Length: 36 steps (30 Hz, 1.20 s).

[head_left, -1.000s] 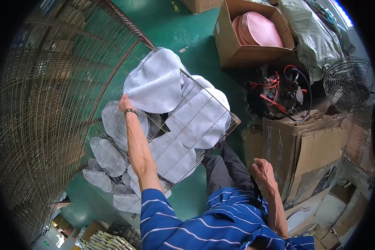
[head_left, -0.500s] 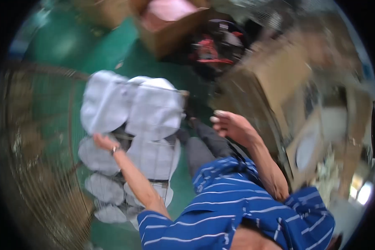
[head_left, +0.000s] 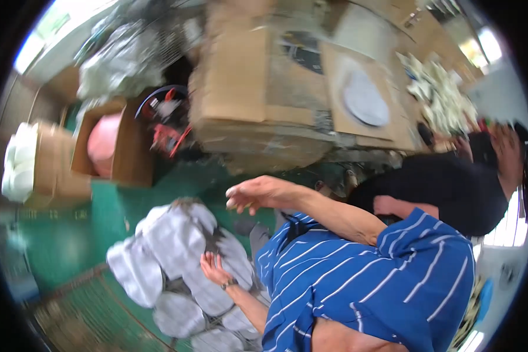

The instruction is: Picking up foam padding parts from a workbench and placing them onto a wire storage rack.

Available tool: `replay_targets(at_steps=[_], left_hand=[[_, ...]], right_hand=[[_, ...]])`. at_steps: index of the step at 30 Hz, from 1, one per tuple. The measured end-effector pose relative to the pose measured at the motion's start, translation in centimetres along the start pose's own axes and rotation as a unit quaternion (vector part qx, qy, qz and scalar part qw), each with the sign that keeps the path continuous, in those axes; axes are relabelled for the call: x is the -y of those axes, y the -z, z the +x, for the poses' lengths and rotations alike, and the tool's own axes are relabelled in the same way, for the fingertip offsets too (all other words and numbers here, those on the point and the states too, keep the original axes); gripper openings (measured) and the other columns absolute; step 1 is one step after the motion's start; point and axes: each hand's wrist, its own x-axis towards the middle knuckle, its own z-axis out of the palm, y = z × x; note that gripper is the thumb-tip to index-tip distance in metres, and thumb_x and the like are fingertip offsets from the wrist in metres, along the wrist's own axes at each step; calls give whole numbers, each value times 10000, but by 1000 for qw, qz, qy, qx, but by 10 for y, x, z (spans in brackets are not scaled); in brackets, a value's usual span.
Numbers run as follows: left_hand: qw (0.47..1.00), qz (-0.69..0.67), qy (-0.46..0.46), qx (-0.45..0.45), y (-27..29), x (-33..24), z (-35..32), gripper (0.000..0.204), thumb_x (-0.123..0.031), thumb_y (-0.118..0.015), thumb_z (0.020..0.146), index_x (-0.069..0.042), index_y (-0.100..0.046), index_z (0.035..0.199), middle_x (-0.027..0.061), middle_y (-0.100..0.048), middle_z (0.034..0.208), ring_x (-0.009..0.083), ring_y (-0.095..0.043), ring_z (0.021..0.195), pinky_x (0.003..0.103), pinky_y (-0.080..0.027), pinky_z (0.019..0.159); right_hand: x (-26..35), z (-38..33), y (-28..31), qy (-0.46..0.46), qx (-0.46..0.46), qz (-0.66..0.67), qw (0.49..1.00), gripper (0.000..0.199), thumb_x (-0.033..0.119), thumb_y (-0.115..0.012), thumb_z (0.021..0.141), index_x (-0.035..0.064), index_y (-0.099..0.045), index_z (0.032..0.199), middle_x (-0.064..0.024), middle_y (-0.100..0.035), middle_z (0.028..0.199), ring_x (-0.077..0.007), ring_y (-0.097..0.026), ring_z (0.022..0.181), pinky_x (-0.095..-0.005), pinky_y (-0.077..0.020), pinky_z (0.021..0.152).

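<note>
A stack of brown cardboard boxes [head_left: 264,88] is seen beyond the green floor [head_left: 64,234]. The pale grey plastic fan blades [head_left: 176,258], piled on a wire grille, are steadied by the left hand [head_left: 216,268], fingers spread flat. The right hand [head_left: 258,193] is held free above, fingers loosely apart, empty.

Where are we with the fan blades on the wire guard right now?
Looks done: several pale grey blades already lie stacked on the wire guard. In hand: the left hand rests flat on that stack, while the right hand hovers open and seemingly empty above the green floor. Left: a pink blade sits in an open cardboard box, untouched; motion blur hides finer detail.
</note>
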Motion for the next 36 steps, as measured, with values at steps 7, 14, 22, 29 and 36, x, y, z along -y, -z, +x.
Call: replay_targets(at_steps=[7, 14, 22, 29, 36], left_hand=[[984, 161, 67, 45, -17, 35, -21, 509, -446, -562, 997, -64, -571, 1333, 94, -658, 1160, 230, -639, 1051, 424, -535, 869], [963, 238, 123, 20, -48, 79, -55, 474, -421, -624, 959, -87, -576, 1293, 95, -669, 1129, 274, -672, 1035, 419, -570, 762], [903, 380, 175, 94, -91, 97, -93, 535, -481, -661, 935, -122, -576, 1322, 113, -686, 1211, 228, -679, 965, 403, -569, 733], [873, 434, 169, 143, -141, 89, -88, 569, -497, -645, 951, -98, -568, 1348, 96, -715, 1136, 208, -685, 973, 343, -549, 714], [900, 383, 146, 147, -179, 84, -70, 537, -381, -661, 975, -61, -519, 1382, 152, -672, 1169, 270, -662, 1036, 443, -565, 836]], right_hand=[[-25, -64, 177, -14, -368, -536, 759, 533, 384, -579, 894, 82, -557, 1334, -255, -691, 1112, -455, -650, 1042, -549, -517, 901], [27, -131, 375, -89, -590, -528, 604, 695, 204, -563, 884, 3, -307, 1498, -301, -698, 995, -473, -683, 917, -608, -511, 816], [80, -163, 490, -242, -514, -572, 592, 771, 190, -575, 901, -7, -233, 1564, -225, -727, 1036, -377, -724, 916, -533, -559, 752], [62, -159, 516, -265, -488, -616, 559, 664, 141, -542, 937, 16, -304, 1544, -141, -746, 1061, -310, -743, 921, -536, -583, 653], [59, -179, 466, -263, -339, -673, 603, 583, 219, -709, 807, 96, -602, 1367, -154, -738, 1059, -272, -739, 912, -451, -598, 630]])
